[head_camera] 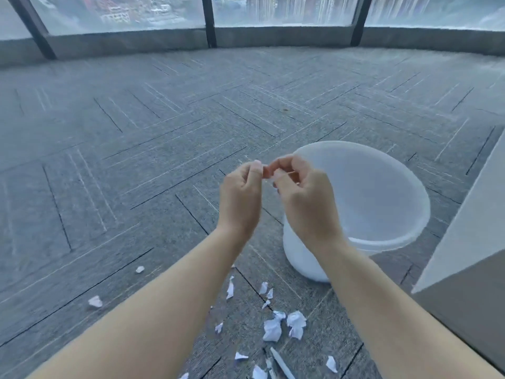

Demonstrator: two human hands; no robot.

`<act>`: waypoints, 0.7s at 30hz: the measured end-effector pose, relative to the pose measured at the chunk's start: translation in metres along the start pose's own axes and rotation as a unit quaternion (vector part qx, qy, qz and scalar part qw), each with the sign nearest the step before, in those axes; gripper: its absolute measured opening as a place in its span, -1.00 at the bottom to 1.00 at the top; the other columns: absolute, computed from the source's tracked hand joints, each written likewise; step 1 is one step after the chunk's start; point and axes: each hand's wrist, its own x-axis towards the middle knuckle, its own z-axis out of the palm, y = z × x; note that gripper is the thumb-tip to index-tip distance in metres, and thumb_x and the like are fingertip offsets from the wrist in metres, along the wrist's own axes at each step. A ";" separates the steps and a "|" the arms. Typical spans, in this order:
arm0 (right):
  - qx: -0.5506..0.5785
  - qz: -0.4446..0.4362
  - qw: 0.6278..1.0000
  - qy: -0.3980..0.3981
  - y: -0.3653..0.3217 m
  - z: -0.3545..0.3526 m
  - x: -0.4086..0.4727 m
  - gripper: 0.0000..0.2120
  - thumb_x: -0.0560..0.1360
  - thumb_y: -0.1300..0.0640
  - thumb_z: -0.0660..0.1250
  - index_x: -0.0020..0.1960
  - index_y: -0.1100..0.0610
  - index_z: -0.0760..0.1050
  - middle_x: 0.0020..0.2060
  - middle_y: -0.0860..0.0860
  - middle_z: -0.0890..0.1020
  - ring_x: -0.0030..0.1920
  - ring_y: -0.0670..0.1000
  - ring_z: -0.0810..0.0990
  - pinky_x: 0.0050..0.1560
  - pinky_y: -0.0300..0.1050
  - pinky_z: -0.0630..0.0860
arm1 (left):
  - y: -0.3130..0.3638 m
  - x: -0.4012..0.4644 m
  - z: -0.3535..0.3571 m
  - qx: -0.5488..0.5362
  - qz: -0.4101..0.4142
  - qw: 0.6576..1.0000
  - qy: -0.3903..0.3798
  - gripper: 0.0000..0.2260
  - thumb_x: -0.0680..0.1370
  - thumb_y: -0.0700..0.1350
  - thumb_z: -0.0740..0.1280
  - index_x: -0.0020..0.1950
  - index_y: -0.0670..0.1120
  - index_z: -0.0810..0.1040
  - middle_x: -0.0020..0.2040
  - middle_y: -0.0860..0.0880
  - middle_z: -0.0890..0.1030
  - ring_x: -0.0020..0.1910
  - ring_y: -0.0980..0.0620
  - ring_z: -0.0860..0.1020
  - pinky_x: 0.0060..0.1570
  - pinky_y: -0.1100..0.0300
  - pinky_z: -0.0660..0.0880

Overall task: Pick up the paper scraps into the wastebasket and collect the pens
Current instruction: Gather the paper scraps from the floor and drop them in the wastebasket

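- Grey carpet floor (136,132) by big windows.
- White wastebasket (382,236) stands just right of the hands.
- Left hand (240,198) and right hand (306,198), fingers curled, meet (I cannot tell what they pinch).
- Paper scraps (273,328) and pens (281,363) lie below; I think they come next.

Daylit interior, wide-angle head view, cool blue-grey cast.

Light: diffuse daylight from the windows (284,9) along the top edge; glass overexposed, the scene beyond it washed out and streaked. Shadows: soft and faint; a weak one on the carpet (136,149) beside the wastebasket (382,203); no hard edges. Glare: mild sheen on the translucent white wastebasket wall. Distortion: strong barrel curvature, the window sill bowed into an arc, carpet lines bent toward the corners. Sharpness: overall soft, compression smear on carpet texture; hands (276,198) slightly blurred at the fingertips; paper scraps (284,324) near the lower edge fairly legible, edges fuzzy.
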 end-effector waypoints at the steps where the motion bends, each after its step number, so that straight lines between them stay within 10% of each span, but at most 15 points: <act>1: -0.003 -0.011 0.999 -0.040 0.002 0.026 -0.013 -0.86 0.51 0.24 0.29 -0.11 0.07 0.60 -0.23 -0.05 0.64 -0.29 -0.07 0.54 -0.23 -0.23 0.44 | -0.017 -0.011 -0.024 0.032 -0.004 0.999 0.015 -0.69 0.61 -0.03 0.14 -0.15 -0.08 0.63 -0.24 -0.03 0.64 -0.24 0.01 0.55 -0.18 0.05 0.48; 5: -0.069 -0.009 0.975 -0.211 0.037 0.115 -0.066 -0.85 0.52 0.23 0.29 -0.03 0.06 0.60 -0.10 -0.03 0.62 -0.16 -0.07 0.54 -0.08 -0.18 0.45 | -0.094 -0.068 -0.118 0.195 -0.064 0.974 0.092 -0.69 0.61 -0.04 0.12 -0.18 -0.06 0.60 -0.22 -0.01 0.63 -0.19 -0.03 0.54 -0.20 0.04 0.45; 10: -0.214 0.019 0.884 -0.415 0.100 0.186 -0.120 -0.65 0.60 0.09 0.19 0.38 0.03 0.39 0.35 0.01 0.42 0.37 0.08 0.30 0.31 -0.06 0.32 | -0.190 -0.153 -0.240 0.372 -0.215 0.894 0.126 -0.71 0.57 -0.02 0.18 0.24 -0.02 0.54 0.28 -0.07 0.52 0.28 -0.10 0.41 0.28 -0.02 0.33; 14: -0.402 0.005 0.823 -0.401 0.140 0.211 -0.128 -0.48 0.58 -0.15 0.12 0.51 -0.11 0.14 0.56 0.07 0.04 0.54 0.20 -0.05 0.50 0.17 0.02 | -0.222 -0.198 -0.306 0.451 -0.349 0.811 0.130 -0.50 0.54 0.14 0.17 0.47 0.10 0.25 0.53 -0.15 0.14 0.49 -0.16 0.10 0.44 -0.10 0.10; 21: -0.367 0.055 0.867 -0.333 0.186 0.217 -0.121 -0.50 0.57 -0.10 0.18 0.48 -0.03 0.25 0.55 0.07 0.10 0.54 0.16 -0.06 0.49 0.16 0.03 | -0.241 -0.199 -0.321 0.298 -0.320 0.896 0.082 -0.48 0.61 -0.07 0.13 0.55 0.02 0.04 0.57 0.05 0.01 0.53 0.11 -0.09 0.49 -0.02 -0.04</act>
